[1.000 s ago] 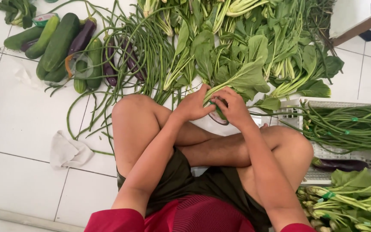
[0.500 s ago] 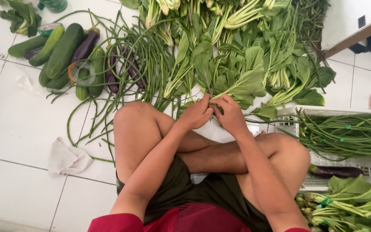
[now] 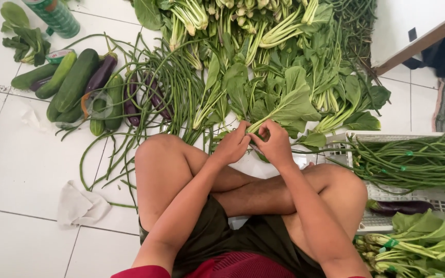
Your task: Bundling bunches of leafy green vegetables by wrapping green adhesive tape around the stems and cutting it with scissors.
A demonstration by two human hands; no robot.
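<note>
Left hand (image 3: 234, 145): fingers curled in, tips pinched on stem end of leafy green bunch (image 3: 284, 105). Right hand (image 3: 274, 144): curled likewise, fingertips closed on same stems, touching left hand. Both hands just above crossed legs, at near edge of the greens pile; bunch's leaves fanned away from the hands, stems pointing in toward them.

Relative to that bunch:
- Far left, top corner: green cylindrical can (image 3: 56, 16) with printed label, lying tilted on white floor tiles.
- Left, among cucumbers (image 3: 73, 82): roll of clear tape (image 3: 95, 104), orange-rimmed, resting on the cucumbers. Second tape roll (image 3: 57, 54), green-rimmed, near the cucumbers' upper end.
- Left, beside cucumbers: dark purple eggplants (image 3: 101, 73).
- Between cucumbers and bunch: loose long beans (image 3: 155, 87), sprawled over tiles.
- Lower left, beyond left knee: crumpled white cloth (image 3: 78, 206) on floor.
- Right: white plastic crate (image 3: 387, 219), slatted, holding bundled long beans (image 3: 418, 159) with green ties, one eggplant (image 3: 400, 207) below them.
- Lower right, just past crate: more tied greens (image 3: 418, 239), green bands on stems; whether inside the crate or beside it, cannot tell.
- Behind: larger heap of pale-stemmed greens (image 3: 243, 25).
</note>
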